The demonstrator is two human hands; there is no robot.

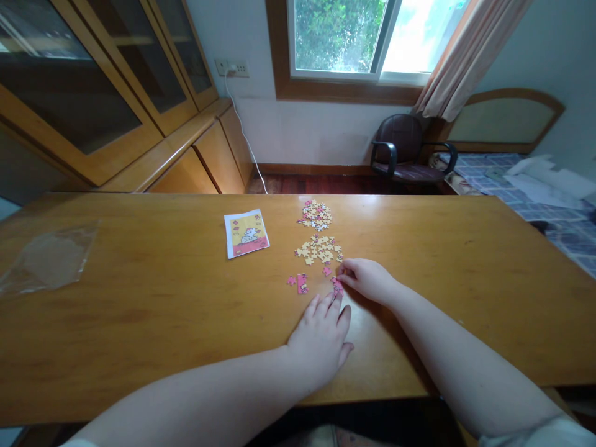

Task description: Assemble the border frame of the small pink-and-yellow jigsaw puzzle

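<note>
My left hand (321, 335) lies flat on the wooden table (162, 298), fingers stretched toward a small pink joined bit of puzzle (337, 286). My right hand (365, 277) is curled, its fingertips pinching at that pink bit. A little to the left lie a pink joined piece (302, 283) and a single pink piece (291, 280). Beyond them sit two loose heaps of puzzle pieces, the near heap (320, 249) and the far heap (315, 215). A small picture card (246, 233) with a cartoon animal lies to the left of the heaps.
A clear plastic bag (49, 257) lies at the table's left end. Behind the table stand a glass-door wooden cabinet (93, 93), a dark armchair (403, 152) under the window, and a bed (526, 186) with papers at the right.
</note>
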